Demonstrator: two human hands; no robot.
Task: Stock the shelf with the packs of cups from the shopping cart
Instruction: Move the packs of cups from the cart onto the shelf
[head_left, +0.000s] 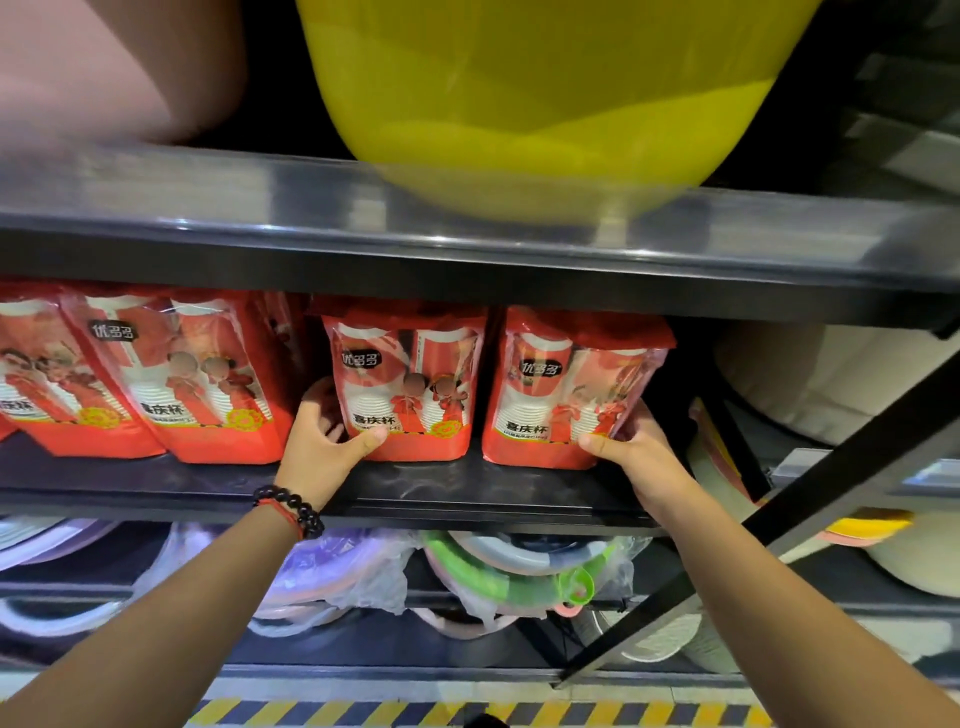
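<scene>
Two red packs of cups stand upright side by side on the black middle shelf (441, 486). My left hand (324, 447) grips the left pack (405, 384) at its lower left corner, thumb on the front and fingers behind its side. My right hand (631, 449) grips the right pack (566, 389) at its lower right corner in the same way. More red packs (182, 374) lean in a row further left on the same shelf. The shopping cart is out of view.
A yellow basin (545, 104) and a pink one (104, 67) sit on the shelf above. Bagged plastic basins (519, 571) fill the shelf below. A black diagonal brace (779, 514) crosses at the right, with white tubs (831, 384) behind it. Hazard-striped floor tape (467, 714) runs below.
</scene>
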